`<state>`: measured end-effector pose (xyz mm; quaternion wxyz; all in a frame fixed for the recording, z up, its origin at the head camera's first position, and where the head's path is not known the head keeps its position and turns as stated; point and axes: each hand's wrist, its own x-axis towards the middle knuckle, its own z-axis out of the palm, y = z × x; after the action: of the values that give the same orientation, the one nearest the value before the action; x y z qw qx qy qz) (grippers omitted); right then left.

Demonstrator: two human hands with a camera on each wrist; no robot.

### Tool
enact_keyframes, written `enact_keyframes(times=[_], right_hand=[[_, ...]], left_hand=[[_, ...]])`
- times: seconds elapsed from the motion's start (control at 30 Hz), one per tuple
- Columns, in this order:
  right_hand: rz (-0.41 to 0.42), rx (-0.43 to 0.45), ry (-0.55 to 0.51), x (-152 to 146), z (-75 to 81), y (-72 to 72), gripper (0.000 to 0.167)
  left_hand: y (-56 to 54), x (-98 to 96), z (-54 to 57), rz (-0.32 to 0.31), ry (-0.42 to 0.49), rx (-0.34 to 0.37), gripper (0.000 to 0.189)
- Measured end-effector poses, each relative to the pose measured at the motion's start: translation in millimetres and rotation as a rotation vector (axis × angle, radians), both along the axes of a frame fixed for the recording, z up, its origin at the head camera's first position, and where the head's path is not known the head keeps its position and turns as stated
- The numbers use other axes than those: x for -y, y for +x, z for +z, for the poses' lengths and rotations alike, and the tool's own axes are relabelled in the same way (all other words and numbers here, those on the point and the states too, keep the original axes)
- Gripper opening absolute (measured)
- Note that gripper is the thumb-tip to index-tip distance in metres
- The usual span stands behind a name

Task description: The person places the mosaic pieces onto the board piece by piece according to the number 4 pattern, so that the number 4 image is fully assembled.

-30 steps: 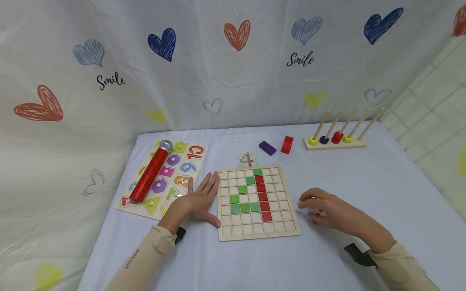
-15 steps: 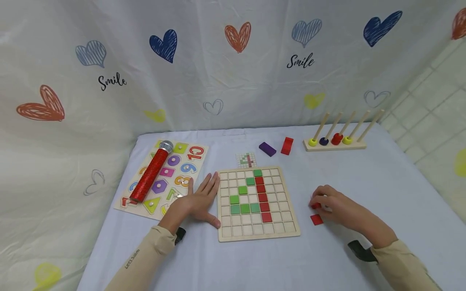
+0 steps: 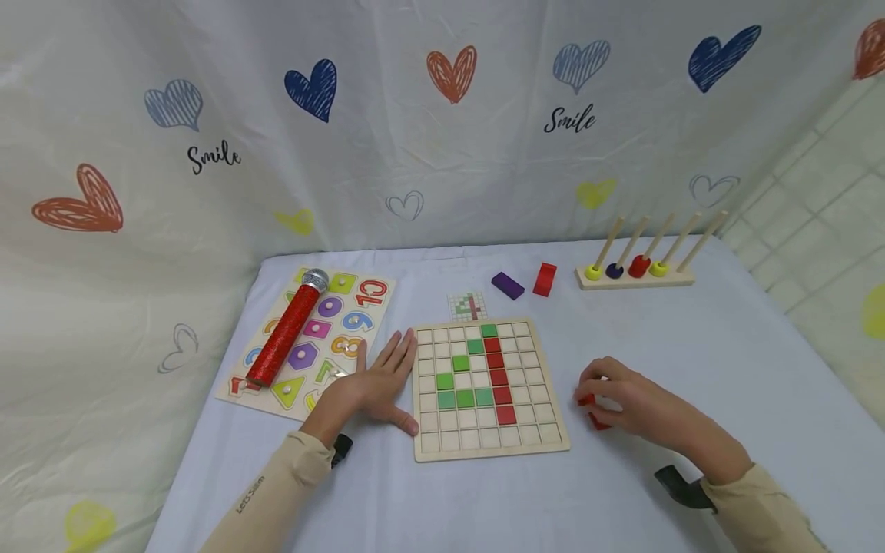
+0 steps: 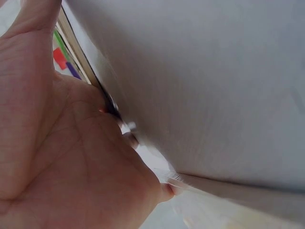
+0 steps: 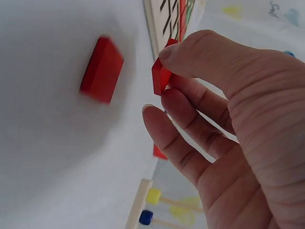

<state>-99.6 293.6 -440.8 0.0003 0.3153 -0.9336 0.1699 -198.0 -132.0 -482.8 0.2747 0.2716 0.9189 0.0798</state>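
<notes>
My left hand (image 3: 376, 388) lies with fingers spread at the left edge of a wooden grid board (image 3: 470, 440), fingertips and thumb against its side. Green and red square tiles fill some of the board's cells; the red ones form a column. To the right of the board, my right hand (image 3: 625, 395) pinches a red tile (image 5: 162, 74) between thumb and index finger, held just above the cloth. Its other fingers are loosely bent. Beneath it on the cloth lies a second red tile (image 5: 102, 71), partly hidden by the hand in the head view.
Behind the board are a small pattern card (image 3: 468, 306), a purple block (image 3: 508, 286) and a red block (image 3: 545, 279). A peg stand with beads (image 3: 636, 282) is at the back right. On the left, a red microphone (image 3: 286, 334) lies across a number puzzle (image 3: 373, 322).
My right hand first moved right, down to the red tiles, and has since come slightly left towards the board with one tile pinched. The left hand stays put.
</notes>
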Motion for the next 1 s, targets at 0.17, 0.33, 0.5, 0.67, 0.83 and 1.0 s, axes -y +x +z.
enact_keyframes(times=[0.17,0.33,0.5,0.67,0.83,1.0], right_hand=[[0.111,-0.078,-0.053,16.0,-4.6,3.6,0.038],[0.171,-0.109,-0.066,32.5,-6.7,6.4,0.037],[0.184,-0.089,-0.052,45.5,-5.9,7.7,0.036],[0.193,-0.029,-0.047,59.2,-2.6,10.4,0.03],[0.202,0.014,-0.045,71.3,-0.6,10.9,0.028],[0.269,-0.065,-0.076,83.3,-7.8,10.6,0.026]], left_hand=[[3.3,-1.1,9.7,-0.011,-0.01,-0.005,0.154],[6.3,-3.1,16.7,-0.023,-0.04,-0.029,0.15],[6.3,-3.9,13.9,-0.023,-0.051,-0.046,0.152],[6.5,-4.1,14.8,-0.028,-0.056,-0.049,0.152],[5.6,-2.6,13.7,-0.025,-0.024,-0.029,0.152],[2.0,-0.7,4.2,-0.019,0.006,-0.021,0.156]])
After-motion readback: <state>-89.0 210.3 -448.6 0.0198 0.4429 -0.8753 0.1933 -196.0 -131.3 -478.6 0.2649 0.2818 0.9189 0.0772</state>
